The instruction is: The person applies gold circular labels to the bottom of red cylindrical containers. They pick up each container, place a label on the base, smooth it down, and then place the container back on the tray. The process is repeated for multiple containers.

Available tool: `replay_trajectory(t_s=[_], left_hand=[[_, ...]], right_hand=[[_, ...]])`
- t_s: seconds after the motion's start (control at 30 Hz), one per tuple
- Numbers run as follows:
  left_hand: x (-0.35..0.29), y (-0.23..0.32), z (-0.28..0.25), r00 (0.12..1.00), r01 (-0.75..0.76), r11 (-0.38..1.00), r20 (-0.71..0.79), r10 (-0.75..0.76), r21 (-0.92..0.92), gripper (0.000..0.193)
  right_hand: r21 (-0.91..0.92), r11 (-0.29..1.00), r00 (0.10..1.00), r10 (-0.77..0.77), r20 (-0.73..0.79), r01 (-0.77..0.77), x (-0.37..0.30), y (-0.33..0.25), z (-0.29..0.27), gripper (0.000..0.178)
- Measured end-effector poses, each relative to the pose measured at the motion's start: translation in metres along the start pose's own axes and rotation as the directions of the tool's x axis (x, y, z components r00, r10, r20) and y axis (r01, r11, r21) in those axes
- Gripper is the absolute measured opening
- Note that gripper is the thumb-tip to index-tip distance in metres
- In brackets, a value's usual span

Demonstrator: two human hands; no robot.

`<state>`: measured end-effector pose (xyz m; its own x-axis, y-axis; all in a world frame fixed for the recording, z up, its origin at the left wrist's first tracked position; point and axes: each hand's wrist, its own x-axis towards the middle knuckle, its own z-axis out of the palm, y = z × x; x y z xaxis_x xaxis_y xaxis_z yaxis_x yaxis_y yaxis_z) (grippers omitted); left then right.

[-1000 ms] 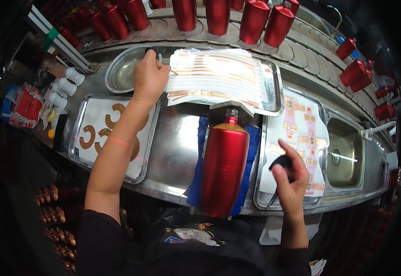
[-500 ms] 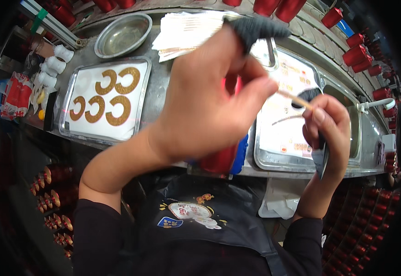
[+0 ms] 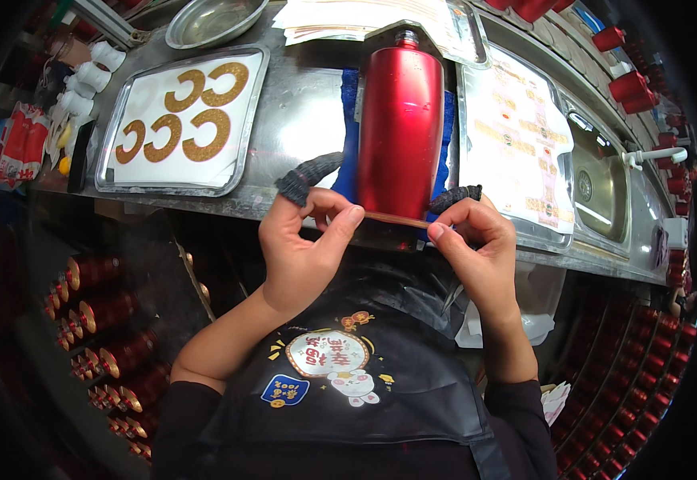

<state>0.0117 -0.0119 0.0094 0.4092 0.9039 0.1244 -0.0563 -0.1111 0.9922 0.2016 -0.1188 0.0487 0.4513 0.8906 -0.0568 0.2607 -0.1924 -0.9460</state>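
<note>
A glossy red bottle [image 3: 401, 132] lies on a blue cloth [image 3: 350, 104], its neck pointing away from me and its base facing me. Across the base edge runs a thin gold strip [image 3: 396, 219], held taut. My left hand [image 3: 304, 244] pinches its left end between thumb and fingertip. The other end is pinched the same way by my right hand [image 3: 476, 244]. Dark fabric covers [image 3: 310, 178] wrap a finger on each hand. Under the right palm a slim grey pointed tool [image 3: 451, 294] shows in part; its kind is unclear.
On the left a metal tray [image 3: 244, 160] carries several gold C-shaped pieces. To the right, another tray [image 3: 516, 236] bears printed label sheets, beside a sink [image 3: 604, 216] with a white tap. A paper stack [image 3: 324, 20] and metal bowl [image 3: 212, 24] lie behind. Red bottles stand all around.
Both hands have come down and level at the bottle's base, the left moving back from in front of it. The strip, earlier raised on the right, now spans the base. The bottle is uncovered.
</note>
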Motion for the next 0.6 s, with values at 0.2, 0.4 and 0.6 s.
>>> replay_trajectory(t_s=[0.2, 0.4, 0.6], left_hand=[[0.014, -0.002, -0.013, 0.983, -0.183, 0.939, 0.088, 0.164, 0.290, 0.059], [0.024, -0.017, -0.011, 0.906, -0.314, 0.882, 0.389, 0.168, 0.351, 0.092], [0.026, -0.023, -0.018, 0.927, -0.033, 0.993, 0.368, 0.073, -0.112, 0.095]], right_hand=[[0.075, 0.994, 0.997, 0.078, -0.002, -0.078, -0.001, -0.003, 0.005, 0.012], [0.099, 0.986, 0.991, 0.133, -0.004, -0.132, -0.004, -0.002, -0.001, 0.010], [0.245, 0.948, 0.979, 0.202, 0.033, -0.203, -0.005, -0.007, -0.004, 0.008]])
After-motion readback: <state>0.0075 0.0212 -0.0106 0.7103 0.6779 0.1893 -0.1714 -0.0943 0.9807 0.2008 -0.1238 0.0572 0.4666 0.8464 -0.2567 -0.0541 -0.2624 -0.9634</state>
